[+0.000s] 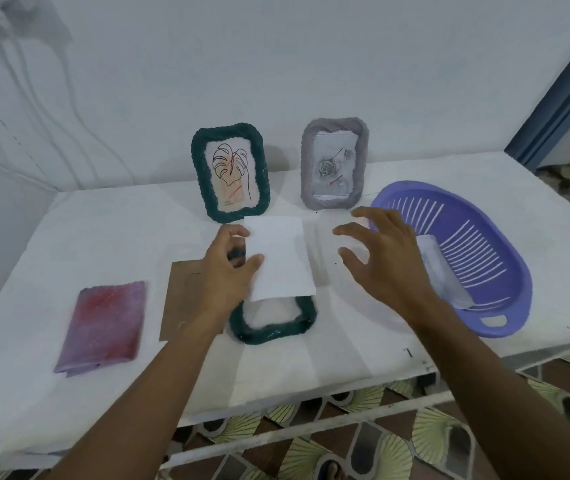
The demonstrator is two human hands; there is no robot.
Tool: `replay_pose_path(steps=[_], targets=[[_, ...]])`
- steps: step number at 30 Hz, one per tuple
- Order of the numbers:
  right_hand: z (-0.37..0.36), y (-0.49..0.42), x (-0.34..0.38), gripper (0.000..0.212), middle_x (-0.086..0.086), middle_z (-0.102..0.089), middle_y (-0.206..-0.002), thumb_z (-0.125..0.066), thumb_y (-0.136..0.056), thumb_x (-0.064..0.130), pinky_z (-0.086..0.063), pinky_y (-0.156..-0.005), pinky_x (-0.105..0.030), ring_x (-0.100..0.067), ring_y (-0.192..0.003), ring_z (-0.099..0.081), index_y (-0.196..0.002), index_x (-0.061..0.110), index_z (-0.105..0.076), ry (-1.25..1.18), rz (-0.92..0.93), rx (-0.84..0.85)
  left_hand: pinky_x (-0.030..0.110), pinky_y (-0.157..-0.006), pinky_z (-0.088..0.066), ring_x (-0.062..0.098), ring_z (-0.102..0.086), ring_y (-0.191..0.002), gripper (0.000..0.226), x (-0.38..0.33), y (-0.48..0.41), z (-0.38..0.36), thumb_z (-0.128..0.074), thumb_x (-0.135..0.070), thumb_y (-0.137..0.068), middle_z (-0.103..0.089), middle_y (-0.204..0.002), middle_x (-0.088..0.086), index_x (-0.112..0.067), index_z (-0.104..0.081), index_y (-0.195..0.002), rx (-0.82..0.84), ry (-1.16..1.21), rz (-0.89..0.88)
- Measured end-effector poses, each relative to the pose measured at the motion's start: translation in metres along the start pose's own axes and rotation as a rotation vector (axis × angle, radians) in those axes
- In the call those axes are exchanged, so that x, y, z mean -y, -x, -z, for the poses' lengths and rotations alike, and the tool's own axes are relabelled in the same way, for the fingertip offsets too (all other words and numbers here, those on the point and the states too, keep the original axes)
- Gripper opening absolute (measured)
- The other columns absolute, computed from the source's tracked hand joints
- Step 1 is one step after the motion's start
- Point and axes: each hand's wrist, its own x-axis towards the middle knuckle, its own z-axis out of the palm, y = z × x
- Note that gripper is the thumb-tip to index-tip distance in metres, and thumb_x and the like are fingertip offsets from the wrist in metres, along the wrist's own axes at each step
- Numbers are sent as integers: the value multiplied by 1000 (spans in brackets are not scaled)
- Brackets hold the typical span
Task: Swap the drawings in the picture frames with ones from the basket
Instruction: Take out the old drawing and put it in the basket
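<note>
My left hand (226,268) pinches a white sheet of paper (278,259) by its left edge, holding it above a dark green frame (273,329) that lies flat on the table. My right hand (384,258) hovers to the right of the sheet with fingers spread, holding nothing. A purple basket (484,237) at the right holds another pale sheet (444,275). Against the wall stand a dark green frame with a leaf drawing (230,171) and a grey frame with a rose drawing (335,164).
A brown backing board (181,299) lies left of the flat frame, partly under my left forearm. A folded purple-red cloth (103,323) lies further left. The white table (346,358) ends at a front edge above a patterned floor.
</note>
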Motion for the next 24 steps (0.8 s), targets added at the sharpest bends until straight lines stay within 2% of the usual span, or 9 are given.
replay_pose_path(steps=[3, 6, 8, 10, 12, 14, 19, 22, 24], targets=[[20, 2, -34, 31, -5, -52, -137, -67, -84, 37, -42, -98, -46, -29, -119, -50, -115, 35, -65, 21, -154, 234, 25, -65, -56, 14, -66, -86, 19, 1, -3, -31, -67, -10, -89, -67, -105, -10, -26, -64, -97, 83, 5, -50], [29, 7, -56, 25, 5, -68, -110, -62, -84, 48, -52, -87, -40, -12, -90, -65, -109, 42, -63, -44, -182, 402, 25, -79, -54, 20, -66, -91, 24, 5, -5, -64, -68, -7, -87, -64, -111, -13, -25, -65, -103, 211, -14, -70], [34, 9, -60, 21, 13, -69, -97, -64, -85, 42, -51, -82, -28, -4, -77, -65, -106, 40, -66, -97, -190, 389, 29, -81, -56, 27, -65, -91, 28, 9, -5, -83, -70, -7, -86, -63, -111, -7, -26, -65, -106, 255, -55, -83], [44, 8, -62, 21, 15, -67, -94, -66, -86, 30, -45, -74, -17, 2, -72, -63, -106, 34, -69, -198, -222, 346, 26, -66, -57, 30, -65, -83, 29, 15, -3, -100, -69, -5, -86, -63, -108, 6, -24, -63, -107, 284, -92, -82], [53, 6, -66, 21, 14, -67, -92, -66, -87, 25, -44, -66, -10, 3, -71, -64, -107, 30, -70, -273, -250, 298, 28, -54, -54, 26, -62, -71, 31, 17, 0, -115, -69, -4, -85, -64, -102, 16, -21, -62, -110, 308, -115, -68], [57, 5, -71, 21, 14, -68, -91, -66, -88, 24, -42, -62, -4, 6, -70, -64, -107, 30, -70, -317, -256, 280, 32, -58, -56, 19, -60, -66, 35, 18, 1, -130, -71, -4, -82, -65, -99, 17, -19, -62, -113, 318, -161, -76], [49, 7, -70, 23, 13, -70, -98, -68, -86, 28, -45, -69, -14, 3, -73, -64, -109, 30, -70, -345, -234, 313, 22, -64, -51, 13, -62, -67, 42, 16, 5, -155, -78, -18, -79, -67, -95, 6, -16, -63, -119, 298, -319, -124], [40, 7, -70, 26, 13, -71, -98, -67, -84, 39, -51, -81, -26, -2, -76, -66, -109, 33, -70, -302, -216, 310, 29, -82, -49, 19, -61, -101, 50, 15, 8, -161, -76, -30, -81, -66, -112, 2, -21, -60, -127, 266, -575, -209], [35, 7, -73, 34, 13, -72, -96, -59, -80, 56, -55, -83, -33, -3, -77, -66, -109, 38, -68, -244, -206, 312, 33, -83, -46, 18, -48, -119, 52, 13, 7, -164, -71, -41, -83, -61, -124, -4, -25, -57, -130, 245, -742, -263]])
